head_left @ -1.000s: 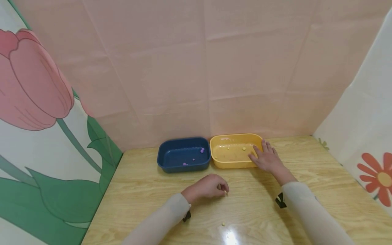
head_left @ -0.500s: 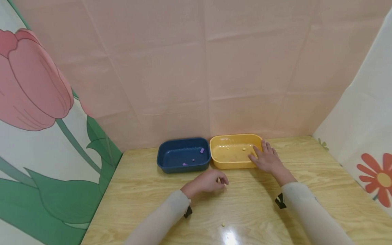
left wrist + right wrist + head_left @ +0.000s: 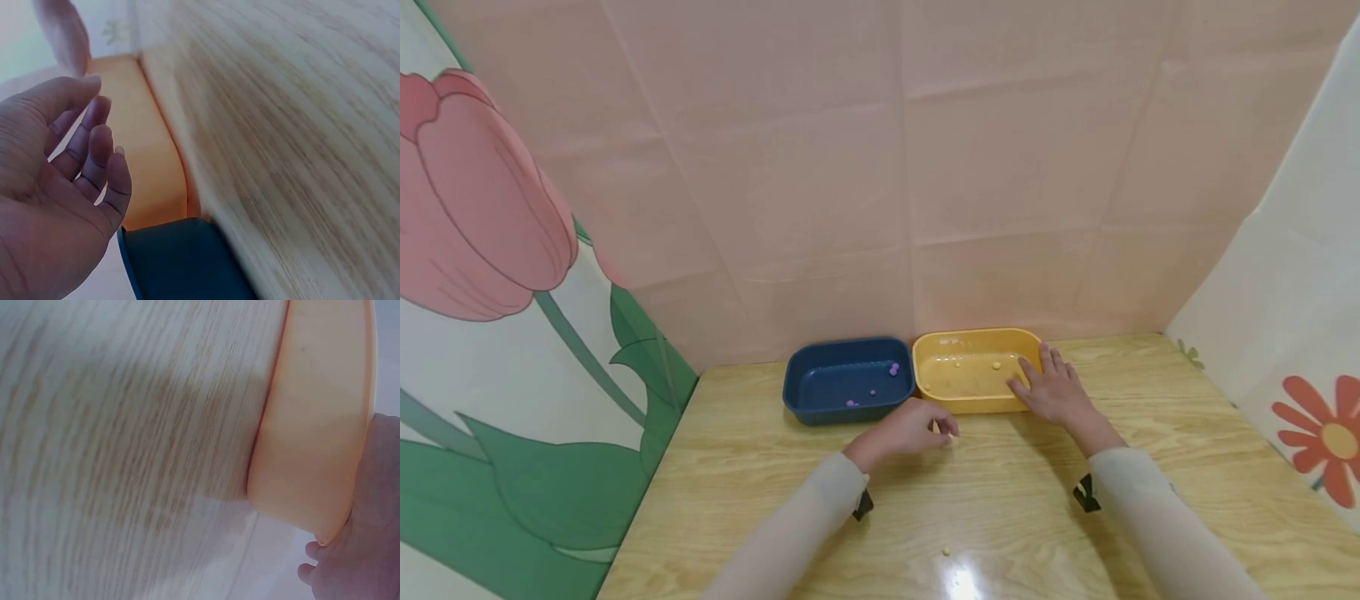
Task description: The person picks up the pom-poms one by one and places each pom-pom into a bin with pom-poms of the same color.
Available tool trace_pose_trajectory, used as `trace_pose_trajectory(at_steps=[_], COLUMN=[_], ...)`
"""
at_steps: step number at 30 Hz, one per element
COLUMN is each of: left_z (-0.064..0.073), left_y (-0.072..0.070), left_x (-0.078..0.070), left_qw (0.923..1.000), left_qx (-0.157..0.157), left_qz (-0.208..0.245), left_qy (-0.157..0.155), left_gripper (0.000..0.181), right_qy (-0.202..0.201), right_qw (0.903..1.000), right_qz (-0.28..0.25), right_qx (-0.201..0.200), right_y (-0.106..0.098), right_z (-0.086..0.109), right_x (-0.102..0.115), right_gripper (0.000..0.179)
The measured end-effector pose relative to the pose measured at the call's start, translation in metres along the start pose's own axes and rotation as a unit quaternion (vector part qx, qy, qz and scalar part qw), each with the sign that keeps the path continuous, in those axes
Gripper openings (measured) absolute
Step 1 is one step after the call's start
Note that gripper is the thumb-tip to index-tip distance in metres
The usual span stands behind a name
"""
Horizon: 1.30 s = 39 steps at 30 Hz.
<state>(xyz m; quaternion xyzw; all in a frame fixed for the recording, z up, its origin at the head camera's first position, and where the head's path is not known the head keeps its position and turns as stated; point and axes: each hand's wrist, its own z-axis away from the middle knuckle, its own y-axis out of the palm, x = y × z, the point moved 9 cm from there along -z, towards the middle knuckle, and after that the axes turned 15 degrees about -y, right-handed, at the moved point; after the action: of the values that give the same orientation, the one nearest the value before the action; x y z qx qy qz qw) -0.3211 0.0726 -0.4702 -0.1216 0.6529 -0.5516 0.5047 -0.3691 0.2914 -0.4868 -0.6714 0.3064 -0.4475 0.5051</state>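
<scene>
My left hand (image 3: 917, 427) hangs over the table just in front of the two trays, thumb and index fingertips together. They pinch a small pale yellow ball (image 3: 953, 441), mostly hidden by the fingers; in the left wrist view the other fingers curl loosely. My right hand (image 3: 1054, 395) rests across the right end of the yellow tray (image 3: 977, 406), fingers spread and fairly straight over its rim. Several small yellow balls (image 3: 996, 366) lie in that tray. To its left, the dark blue tray (image 3: 850, 413) holds several small purple balls (image 3: 894, 369).
One more yellow ball (image 3: 946, 551) lies on the wooden table (image 3: 737, 500) near the front, beside a bright reflection. Both trays stand side by side against the pink backdrop (image 3: 820, 208). Printed flower sheets (image 3: 1315, 292) close off the sides.
My left hand has risen from the tabletop toward the trays, lifting the small yellow ball. My right hand stays on the yellow tray's end.
</scene>
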Motion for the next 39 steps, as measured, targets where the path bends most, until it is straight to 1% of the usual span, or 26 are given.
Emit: trace_pose_trajectory(at_steps=[6, 12, 15, 18, 25, 29, 32, 36, 39], left_z=[-0.004, -0.011, -0.015, -0.018, -0.025, -0.027, -0.029, -0.032, -0.034], left_y=[-0.007, -0.015, -0.019, -0.021, -0.026, -0.029, -0.031, -0.033, -0.036], left_x=[0.001, 0.002, 0.002, 0.003, 0.005, 0.006, 0.008, 0.011, 0.012], left_qw=[0.9997, 0.9979, 0.9969, 0.9963, 0.9955, 0.994, 0.9931, 0.9923, 0.992], left_qx=[-0.012, -0.015, -0.02, -0.024, -0.034, -0.04, -0.045, -0.05, -0.055], left_qz=[0.018, 0.054, 0.063, 0.067, 0.074, 0.088, 0.092, 0.091, 0.088], left_qy=[-0.008, -0.032, -0.043, -0.049, -0.049, -0.051, -0.057, -0.067, -0.072], left_gripper=[0.012, 0.012, 0.013, 0.013, 0.013, 0.012, 0.01, 0.009, 0.01], right_qy=[0.002, 0.003, 0.003, 0.003, 0.004, 0.003, 0.0, -0.004, -0.004], right_qw=[1.0, 1.0, 1.0, 0.9999, 1.0, 0.9999, 0.9997, 0.9994, 0.9994], right_qz=[-0.002, -0.005, -0.008, -0.009, -0.008, -0.01, -0.017, -0.019, -0.018], right_qx=[0.002, 0.004, 0.004, 0.005, 0.002, -0.008, -0.019, -0.028, -0.028], right_y=[0.0, 0.001, 0.001, 0.0, -0.001, -0.002, -0.002, -0.003, -0.003], right_z=[0.001, 0.001, 0.001, 0.001, 0.001, 0.002, 0.002, 0.002, 0.002], right_x=[0.001, 0.001, 0.0, 0.001, 0.001, 0.001, 0.001, 0.0, -0.001], right_gripper=[0.083, 0.084, 0.085, 0.085, 0.087, 0.086, 0.088, 0.093, 0.09])
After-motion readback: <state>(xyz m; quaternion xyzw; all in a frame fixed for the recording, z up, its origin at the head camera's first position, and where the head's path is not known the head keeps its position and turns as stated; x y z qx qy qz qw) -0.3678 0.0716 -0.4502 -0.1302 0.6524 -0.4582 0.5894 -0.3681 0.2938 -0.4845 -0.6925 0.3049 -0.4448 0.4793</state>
